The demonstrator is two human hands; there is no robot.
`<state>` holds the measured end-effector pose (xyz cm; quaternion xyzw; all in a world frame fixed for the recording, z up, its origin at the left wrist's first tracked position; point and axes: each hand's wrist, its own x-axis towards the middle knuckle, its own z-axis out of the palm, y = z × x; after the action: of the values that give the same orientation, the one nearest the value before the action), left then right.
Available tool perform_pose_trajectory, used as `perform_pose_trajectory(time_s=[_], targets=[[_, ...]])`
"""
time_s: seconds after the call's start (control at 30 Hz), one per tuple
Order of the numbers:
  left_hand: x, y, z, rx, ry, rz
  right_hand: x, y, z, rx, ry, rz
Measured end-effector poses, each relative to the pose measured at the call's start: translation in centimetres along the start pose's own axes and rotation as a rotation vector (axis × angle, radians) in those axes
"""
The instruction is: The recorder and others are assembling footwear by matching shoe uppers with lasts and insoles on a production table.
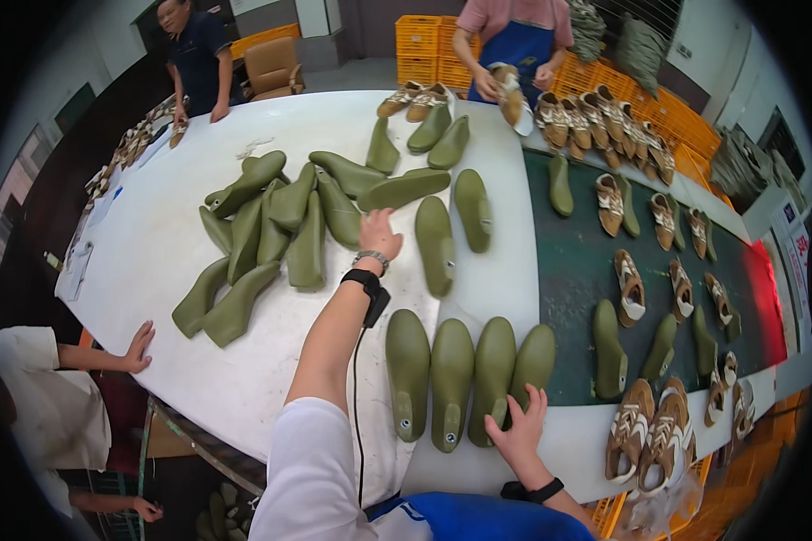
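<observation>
Stretched out over the white table [334,424], my left hand [381,238] is at the near edge of a green shoe last [404,189] lying on its side. Its fingers look extended, with nothing seen in them; whether they touch the last is unclear. My right hand [521,435] has its thumb and fingers around the heel end of the rightmost last [534,359] in a row of green lasts [451,370], soles up. Two more lasts [436,248] [473,209] lie beyond that row. Left of my left hand is a loose pile of lasts [271,212].
Right of me a dark green conveyor belt [568,270] carries brown-and-white sneakers [630,287] and lasts. More sneakers [663,433] stand at its near end. Across the table a person in a blue apron [519,54] holds a shoe. At left, another person's hand [139,347] rests on the table edge.
</observation>
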<state>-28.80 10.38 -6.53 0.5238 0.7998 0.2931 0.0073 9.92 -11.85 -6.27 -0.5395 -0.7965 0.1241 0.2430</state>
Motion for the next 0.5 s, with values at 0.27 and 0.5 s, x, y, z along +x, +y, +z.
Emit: perform_pose_trajectory(time_s=[0.27, 0.5], targets=[[-3.8, -15.6, -5.7, 0.077, -0.143, -0.663, -0.1, 0.3, 0.6, -0.020, 0.046, -0.032], [-15.7, -10.7, -8.5, 0.697, -0.036, -0.185, 0.2, -0.1, 0.6, 0.019, 0.069, -0.041]])
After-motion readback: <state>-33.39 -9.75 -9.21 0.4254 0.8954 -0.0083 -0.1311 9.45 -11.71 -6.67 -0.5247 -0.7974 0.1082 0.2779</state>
